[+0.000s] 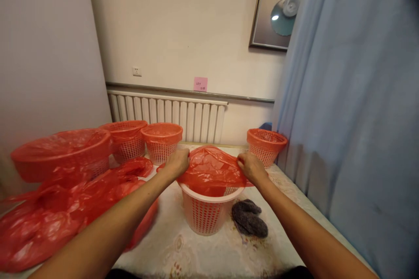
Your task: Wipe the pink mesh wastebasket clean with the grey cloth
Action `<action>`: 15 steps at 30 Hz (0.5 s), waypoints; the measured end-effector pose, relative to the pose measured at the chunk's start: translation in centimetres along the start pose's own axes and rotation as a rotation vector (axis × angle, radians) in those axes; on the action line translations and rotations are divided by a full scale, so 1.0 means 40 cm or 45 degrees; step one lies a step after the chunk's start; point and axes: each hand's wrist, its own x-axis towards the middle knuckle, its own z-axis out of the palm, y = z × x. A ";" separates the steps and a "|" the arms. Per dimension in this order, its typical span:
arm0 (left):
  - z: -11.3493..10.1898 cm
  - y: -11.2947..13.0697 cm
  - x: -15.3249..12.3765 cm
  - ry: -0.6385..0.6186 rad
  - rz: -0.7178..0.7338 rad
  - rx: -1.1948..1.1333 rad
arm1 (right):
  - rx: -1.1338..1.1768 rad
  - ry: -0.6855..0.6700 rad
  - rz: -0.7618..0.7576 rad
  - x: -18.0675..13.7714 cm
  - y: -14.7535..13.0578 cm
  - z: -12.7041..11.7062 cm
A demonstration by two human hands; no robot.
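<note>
The person's left hand (177, 164) and right hand (253, 168) have their fingers closed, each pinching one side of a thin, translucent red plastic bag (212, 168). Its long axis runs left to right, stretched above the mouth of a round white perforated plastic basket (204, 216), and red shows through the holes. The basket stands upright on the pale floral tablecloth (209, 257), mouth upward, near a fuzzy dark-grey bundle (248, 219).

From close above the near edge of the pale, flower-patterned tabletop (170, 222), the head camera faces forward and down, toward the flat cream wall (176, 22).
</note>
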 end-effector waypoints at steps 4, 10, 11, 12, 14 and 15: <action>0.022 0.030 0.000 0.023 0.028 -0.049 | -0.049 -0.002 -0.078 0.019 -0.045 0.015; 0.068 0.066 -0.001 -0.062 0.117 -0.177 | 0.070 -0.265 -0.337 0.055 -0.117 0.063; 0.079 0.069 0.000 -0.106 0.134 -0.208 | 0.088 -0.322 -0.364 0.059 -0.126 0.079; 0.091 0.072 0.001 -0.160 0.154 -0.242 | 0.105 -0.381 -0.380 0.062 -0.134 0.096; 0.116 0.078 0.004 -0.282 0.188 -0.326 | 0.142 -0.490 -0.377 0.064 -0.146 0.135; 0.129 0.081 0.005 -0.333 0.199 -0.376 | 0.171 -0.521 -0.357 0.062 -0.150 0.155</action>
